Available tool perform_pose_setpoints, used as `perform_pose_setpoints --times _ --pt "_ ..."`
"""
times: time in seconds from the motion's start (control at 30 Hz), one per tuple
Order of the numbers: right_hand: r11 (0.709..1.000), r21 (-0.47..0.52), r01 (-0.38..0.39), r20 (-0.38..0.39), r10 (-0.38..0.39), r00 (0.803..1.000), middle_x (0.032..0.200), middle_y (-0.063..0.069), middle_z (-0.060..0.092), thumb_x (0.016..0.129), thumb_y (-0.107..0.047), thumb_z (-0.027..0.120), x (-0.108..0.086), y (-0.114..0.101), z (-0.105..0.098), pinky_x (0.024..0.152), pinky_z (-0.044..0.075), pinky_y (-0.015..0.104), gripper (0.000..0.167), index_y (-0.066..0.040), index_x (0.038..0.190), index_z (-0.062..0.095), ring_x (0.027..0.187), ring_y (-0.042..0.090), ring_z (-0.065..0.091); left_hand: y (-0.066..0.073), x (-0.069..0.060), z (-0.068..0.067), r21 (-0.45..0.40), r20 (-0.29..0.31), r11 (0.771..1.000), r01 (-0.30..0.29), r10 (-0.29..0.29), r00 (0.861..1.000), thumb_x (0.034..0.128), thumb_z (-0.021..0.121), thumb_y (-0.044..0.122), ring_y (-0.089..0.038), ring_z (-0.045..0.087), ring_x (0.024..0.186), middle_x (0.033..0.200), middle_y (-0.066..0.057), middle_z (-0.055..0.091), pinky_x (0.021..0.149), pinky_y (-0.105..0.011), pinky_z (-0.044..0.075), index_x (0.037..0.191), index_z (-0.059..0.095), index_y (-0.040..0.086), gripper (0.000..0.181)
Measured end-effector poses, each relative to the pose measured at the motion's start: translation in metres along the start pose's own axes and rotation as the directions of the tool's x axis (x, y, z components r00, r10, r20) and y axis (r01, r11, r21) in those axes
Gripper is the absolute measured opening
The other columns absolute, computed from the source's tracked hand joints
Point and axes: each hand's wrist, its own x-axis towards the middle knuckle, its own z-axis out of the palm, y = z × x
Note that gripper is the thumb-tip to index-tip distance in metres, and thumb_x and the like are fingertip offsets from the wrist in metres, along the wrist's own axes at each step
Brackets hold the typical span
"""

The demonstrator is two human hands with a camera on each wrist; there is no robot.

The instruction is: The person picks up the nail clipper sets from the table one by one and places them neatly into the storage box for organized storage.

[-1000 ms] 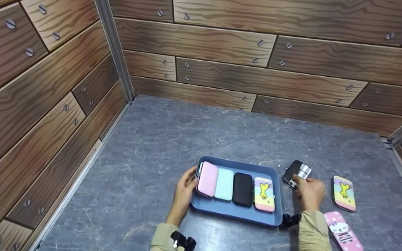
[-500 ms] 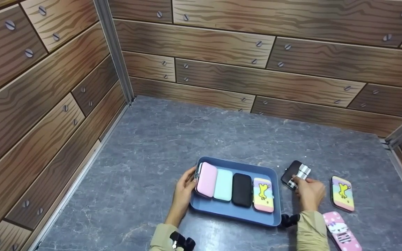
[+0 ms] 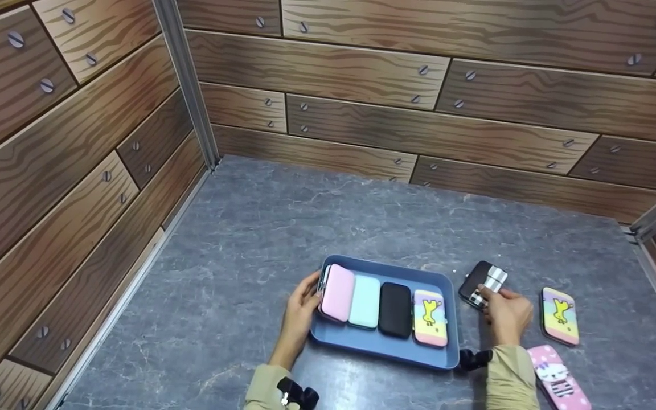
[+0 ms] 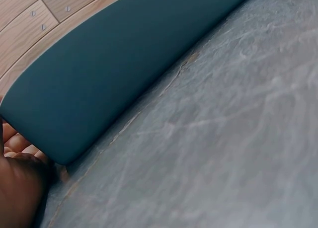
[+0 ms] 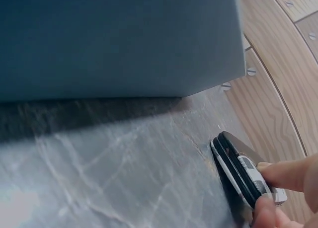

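Observation:
At the left end of a blue tray (image 3: 356,341), my left hand (image 3: 298,316) grips the rim, thumb toward the inside and fingers along the outside. The left wrist view has the tray's outer wall (image 4: 99,79) with curled fingers (image 4: 17,143) at its end. My right hand (image 3: 507,314) pinches a small black case with a black-and-white checked band (image 3: 478,278), just right of the tray. Seen from the right wrist, this case (image 5: 233,166) is tilted between thumb and fingers, low over the tabletop; whether it touches the surface I cannot tell.
Inside the tray lie a pink case (image 3: 338,293), a mint case (image 3: 365,302), a black case (image 3: 395,310) and a pastel case with a yellow animal (image 3: 430,319). Outside, to the right, are a matching pastel case (image 3: 560,316) and a pink cat-print case (image 3: 558,378). Wood-patterned walls (image 3: 333,68) enclose the table.

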Motion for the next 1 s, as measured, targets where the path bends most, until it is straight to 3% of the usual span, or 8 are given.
perform_pose_setpoints --times 0.23,0.47,0.77,1.0 --pt "0.993 0.119 -0.002 -0.012 0.003 1.0 0.055 -0.009 0.058 0.081 -0.018 0.079 -0.0003 0.0037 0.0009 0.035 0.045 0.026 0.051 0.004 0.124 0.06 0.04 0.007 0.052 0.0022 -0.0007 0.0009 -0.014 0.008 1.0 0.006 -0.006 1.0 0.0977 0.049 -0.003 -0.037 0.038 0.14 0.148 -0.026 0.043 0.113 -0.038 0.036 0.143 0.046 -0.006 0.045" --pt "0.961 0.273 -0.039 0.013 0.037 0.999 0.061 -0.011 0.057 0.083 -0.013 0.076 -0.0011 0.0041 0.0004 0.037 0.039 0.022 0.038 0.0 0.114 0.058 0.045 0.005 0.047 0.0037 0.0009 0.0013 -0.029 0.016 1.0 -0.003 0.003 1.0 0.0976 0.047 -0.004 -0.036 0.039 0.139 0.147 -0.025 0.044 0.112 -0.039 0.037 0.143 0.047 -0.005 0.045" --pt "0.932 0.36 -0.047 0.032 0.038 0.999 0.055 -0.009 0.051 0.084 -0.008 0.074 -0.0058 0.0059 -0.0009 0.037 0.038 0.019 0.031 0.0 0.109 0.056 0.044 0.003 0.044 0.0024 -0.0004 0.001 -0.04 0.007 0.999 0.029 -0.028 1.0 0.0981 0.048 -0.003 -0.033 0.038 0.14 0.149 -0.022 0.043 0.113 -0.038 0.036 0.143 0.048 -0.002 0.045" --pt "0.931 0.363 -0.034 0.048 0.018 0.999 0.057 -0.009 0.052 0.085 -0.008 0.074 -0.0095 0.0065 -0.0002 0.037 0.037 0.019 0.035 0.002 0.113 0.056 0.044 0.003 0.043 0.0021 -0.0002 0.0013 -0.046 0.004 0.998 0.04 -0.04 0.999 0.0982 0.048 -0.002 -0.034 0.038 0.14 0.15 -0.022 0.043 0.112 -0.037 0.037 0.143 0.048 -0.001 0.045"
